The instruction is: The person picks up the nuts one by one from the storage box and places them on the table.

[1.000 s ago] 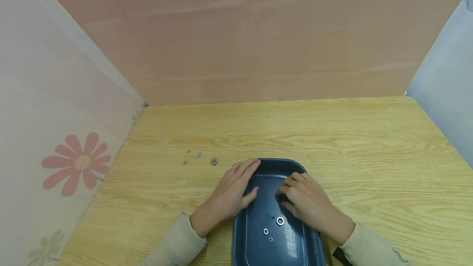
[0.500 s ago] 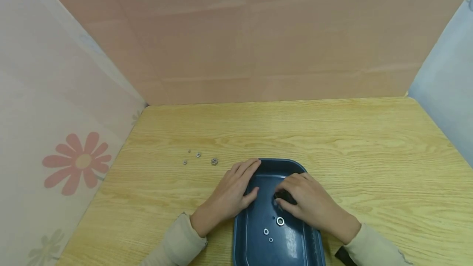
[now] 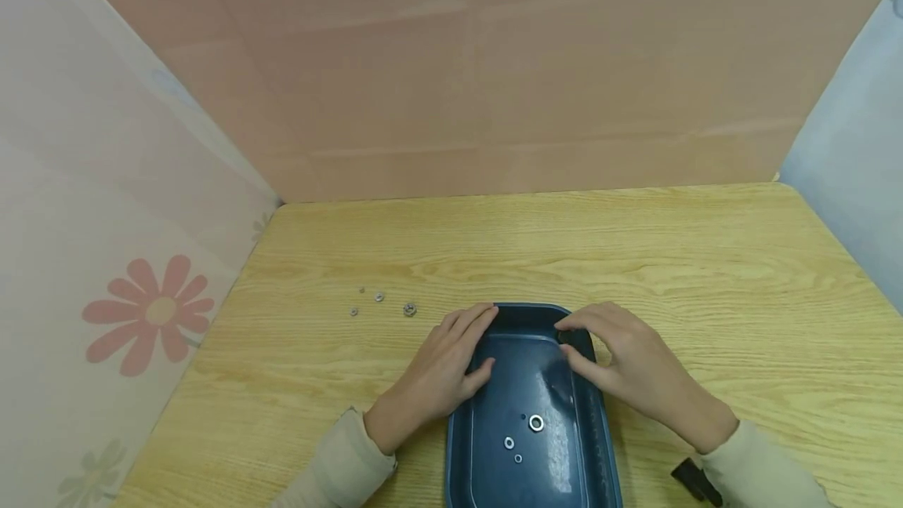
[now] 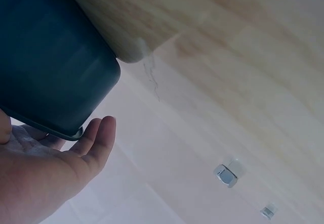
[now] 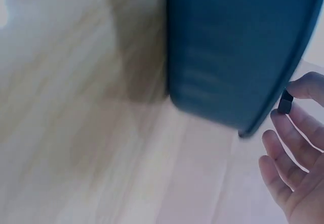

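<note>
Along the far left of a dark blue tray (image 3: 487, 484) lies my left hand (image 3: 430, 367), its fingers over the rim and its thumb on the inner side. In the left wrist view that hand (image 4: 61, 168) has the rim between thumb and fingers. At the far right corner, my right hand (image 3: 628, 359) pinches a small black nut (image 5: 285, 102) between thumb and fingertips, close beside the rim. A large silver nut (image 3: 536, 423), two smaller ones (image 3: 509, 443) and a tiny dark piece (image 3: 524, 416) lie on the tray floor.
Several metal nuts of graded size lie on the wooden table (image 3: 705, 273) left of the tray, the largest nut (image 3: 410, 310) nearest it. A paper-covered wall (image 3: 494, 85) stands behind the table, with pale panels at both sides. A black strap (image 3: 697, 483) shows by the right sleeve.
My right hand has moved from over the tray's middle to its far right rim, carrying the black nut. The left hand, tray and other nuts have stayed in place.
</note>
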`<act>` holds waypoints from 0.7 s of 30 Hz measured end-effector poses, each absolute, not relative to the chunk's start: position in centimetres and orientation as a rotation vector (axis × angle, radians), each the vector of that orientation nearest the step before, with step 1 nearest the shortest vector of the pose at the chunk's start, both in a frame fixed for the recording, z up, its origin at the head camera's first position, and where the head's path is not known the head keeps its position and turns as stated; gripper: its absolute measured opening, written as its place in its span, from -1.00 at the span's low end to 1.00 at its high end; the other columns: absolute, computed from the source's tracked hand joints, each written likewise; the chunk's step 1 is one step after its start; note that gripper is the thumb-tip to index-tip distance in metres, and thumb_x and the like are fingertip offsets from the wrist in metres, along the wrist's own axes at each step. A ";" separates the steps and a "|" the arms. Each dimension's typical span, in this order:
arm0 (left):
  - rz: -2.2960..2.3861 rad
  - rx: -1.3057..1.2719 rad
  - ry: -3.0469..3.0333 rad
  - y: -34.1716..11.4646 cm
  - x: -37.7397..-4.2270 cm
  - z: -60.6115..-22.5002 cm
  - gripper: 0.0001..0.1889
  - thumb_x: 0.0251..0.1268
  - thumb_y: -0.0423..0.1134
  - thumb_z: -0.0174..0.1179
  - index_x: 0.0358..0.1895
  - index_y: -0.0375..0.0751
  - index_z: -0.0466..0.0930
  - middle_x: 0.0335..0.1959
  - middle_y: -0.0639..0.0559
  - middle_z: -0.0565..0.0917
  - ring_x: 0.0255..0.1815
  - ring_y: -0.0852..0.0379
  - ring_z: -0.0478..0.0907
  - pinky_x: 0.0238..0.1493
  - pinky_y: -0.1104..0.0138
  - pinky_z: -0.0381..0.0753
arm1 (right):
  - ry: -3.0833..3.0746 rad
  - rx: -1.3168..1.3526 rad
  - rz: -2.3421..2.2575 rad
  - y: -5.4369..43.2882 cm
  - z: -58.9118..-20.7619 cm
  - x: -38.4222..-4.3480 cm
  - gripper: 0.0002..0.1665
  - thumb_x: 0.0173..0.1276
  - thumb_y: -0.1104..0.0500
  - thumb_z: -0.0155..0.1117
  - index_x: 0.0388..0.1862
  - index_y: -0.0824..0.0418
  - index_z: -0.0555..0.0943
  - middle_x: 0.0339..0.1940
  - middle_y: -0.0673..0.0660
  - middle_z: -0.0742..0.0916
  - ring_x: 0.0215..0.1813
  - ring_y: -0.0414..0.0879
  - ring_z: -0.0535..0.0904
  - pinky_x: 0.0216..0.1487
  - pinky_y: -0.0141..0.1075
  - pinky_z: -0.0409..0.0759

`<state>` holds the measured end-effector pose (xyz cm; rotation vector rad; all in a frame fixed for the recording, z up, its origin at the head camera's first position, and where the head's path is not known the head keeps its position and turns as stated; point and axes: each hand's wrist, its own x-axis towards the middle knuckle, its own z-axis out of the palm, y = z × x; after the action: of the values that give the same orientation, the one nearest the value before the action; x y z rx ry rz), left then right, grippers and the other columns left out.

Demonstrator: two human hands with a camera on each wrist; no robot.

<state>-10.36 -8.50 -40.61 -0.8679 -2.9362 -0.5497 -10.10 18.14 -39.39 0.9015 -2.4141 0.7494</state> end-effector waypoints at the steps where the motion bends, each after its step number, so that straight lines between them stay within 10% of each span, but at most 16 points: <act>1: -0.550 -0.870 -2.932 -8.5 -10.4 -40.6 -0.30 0.35 -0.12 0.24 0.52 -0.06 0.20 0.51 0.07 0.30 0.41 0.06 0.33 0.38 0.15 0.41 | -2.401 0.889 0.751 18.5 -39.3 -10.2 -0.67 0.07 0.23 0.50 -0.13 0.10 0.71 -0.17 -0.07 0.77 -0.11 -0.13 0.67 -0.09 -0.31 0.64; 21: -0.530 -0.875 -2.926 -8.6 -10.3 -40.7 -0.31 0.35 -0.11 0.24 0.51 -0.08 0.22 0.50 0.03 0.32 0.40 0.04 0.35 0.33 0.13 0.45 | -2.548 0.650 0.665 24.0 -40.5 -13.5 -0.64 0.01 0.31 0.52 -0.14 0.24 0.73 -0.22 0.12 0.79 -0.13 0.12 0.68 -0.15 0.07 0.61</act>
<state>-10.34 -8.57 -40.65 -0.8755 -2.9265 -0.5303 -13.46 24.01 -40.51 0.6504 -2.5481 0.6651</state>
